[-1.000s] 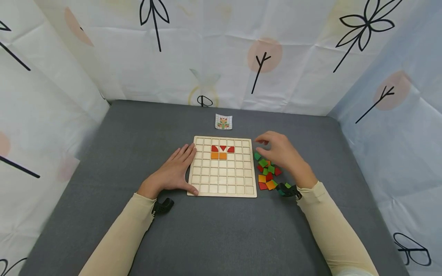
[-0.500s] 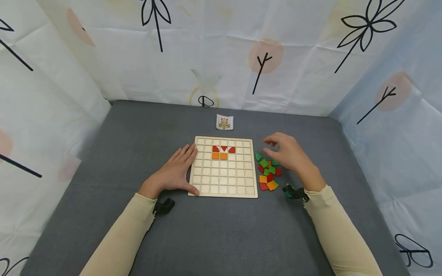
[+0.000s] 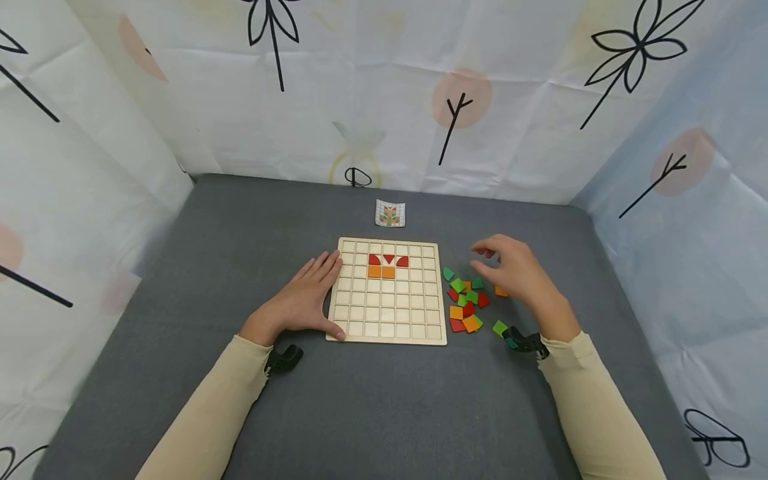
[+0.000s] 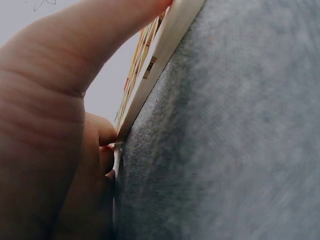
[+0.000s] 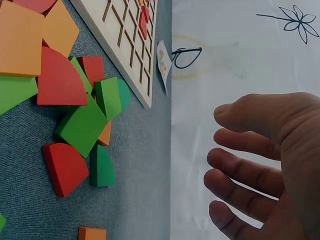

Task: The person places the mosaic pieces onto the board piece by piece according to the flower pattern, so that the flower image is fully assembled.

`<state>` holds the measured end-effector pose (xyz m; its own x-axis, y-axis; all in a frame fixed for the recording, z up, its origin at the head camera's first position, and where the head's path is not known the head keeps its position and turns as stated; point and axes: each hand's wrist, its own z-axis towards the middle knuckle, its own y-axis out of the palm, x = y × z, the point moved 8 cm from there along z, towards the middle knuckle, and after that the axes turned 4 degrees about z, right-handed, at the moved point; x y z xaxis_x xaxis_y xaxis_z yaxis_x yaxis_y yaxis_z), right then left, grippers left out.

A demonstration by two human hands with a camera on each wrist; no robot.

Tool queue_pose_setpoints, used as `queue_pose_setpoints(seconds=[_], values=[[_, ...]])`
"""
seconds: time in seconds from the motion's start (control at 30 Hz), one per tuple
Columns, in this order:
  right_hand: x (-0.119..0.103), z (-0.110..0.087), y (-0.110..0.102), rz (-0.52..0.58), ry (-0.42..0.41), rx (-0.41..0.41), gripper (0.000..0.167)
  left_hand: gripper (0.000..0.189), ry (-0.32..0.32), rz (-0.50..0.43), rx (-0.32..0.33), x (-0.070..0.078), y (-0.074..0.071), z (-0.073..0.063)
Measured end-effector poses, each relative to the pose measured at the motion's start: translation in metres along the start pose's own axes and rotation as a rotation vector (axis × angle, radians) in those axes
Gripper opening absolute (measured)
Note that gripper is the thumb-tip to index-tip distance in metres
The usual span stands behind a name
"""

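A wooden grid board (image 3: 384, 313) lies flat on the grey table, with red pieces and orange squares set in its upper cells. My left hand (image 3: 306, 297) rests along the board's left edge, fingers spread and thumb on the near corner. In the left wrist view, the thumb (image 4: 110, 30) lies over the rim. My right hand (image 3: 510, 267) hovers to the right of the loose pieces, holding nothing. Its loosely bent fingers (image 5: 245, 165) show in the right wrist view. Scattered beside the board are green squares (image 5: 82, 127), a red quarter-round piece (image 5: 62, 75) and orange squares (image 5: 20, 40).
A small pattern card (image 3: 390, 213) lies beyond the board's far edge. An orange piece (image 3: 501, 291) lies beneath the right hand, and a green square (image 3: 500, 327) lies near the right wrist's black camera strap. Patterned white cloth (image 3: 384, 87) hangs behind the table.
My right hand has drawn away to the right from the board and the loose pieces, uncovering an orange piece and a green square. The left hand has stayed put.
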<state>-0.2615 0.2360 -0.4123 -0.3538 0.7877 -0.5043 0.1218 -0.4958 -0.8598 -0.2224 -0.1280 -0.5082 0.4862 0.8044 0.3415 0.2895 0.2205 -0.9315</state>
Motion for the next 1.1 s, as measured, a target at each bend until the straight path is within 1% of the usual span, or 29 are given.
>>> queue_pose_setpoints(seconds=[0.23,0.4,0.5,0.63,0.87,1.0,1.1], values=[[0.004,-0.008,-0.003,0.001,0.027,0.012,0.031,0.155,-0.01,0.014,-0.01,0.002,0.0,-0.005],[0.006,-0.012,-0.01,-0.013,0.011,0.027,0.031,0.159,-0.017,0.016,-0.019,0.005,-0.001,-0.008],[0.01,-0.013,-0.013,-0.014,0.007,0.029,0.032,0.16,-0.019,0.03,-0.019,0.006,-0.001,-0.008],[0.016,-0.016,-0.014,-0.014,0.022,0.015,0.034,0.16,-0.014,0.036,-0.018,0.006,-0.001,-0.006],[0.023,-0.02,-0.018,-0.025,0.013,0.007,0.034,0.158,-0.008,0.016,-0.006,0.007,-0.003,-0.006],[0.026,-0.024,-0.019,-0.022,0.009,0.005,0.034,0.159,-0.021,0.018,-0.018,0.005,0.0,-0.005],[0.031,-0.027,-0.018,-0.016,0.022,-0.009,0.035,0.161,-0.019,0.027,-0.016,0.004,0.002,-0.002]])
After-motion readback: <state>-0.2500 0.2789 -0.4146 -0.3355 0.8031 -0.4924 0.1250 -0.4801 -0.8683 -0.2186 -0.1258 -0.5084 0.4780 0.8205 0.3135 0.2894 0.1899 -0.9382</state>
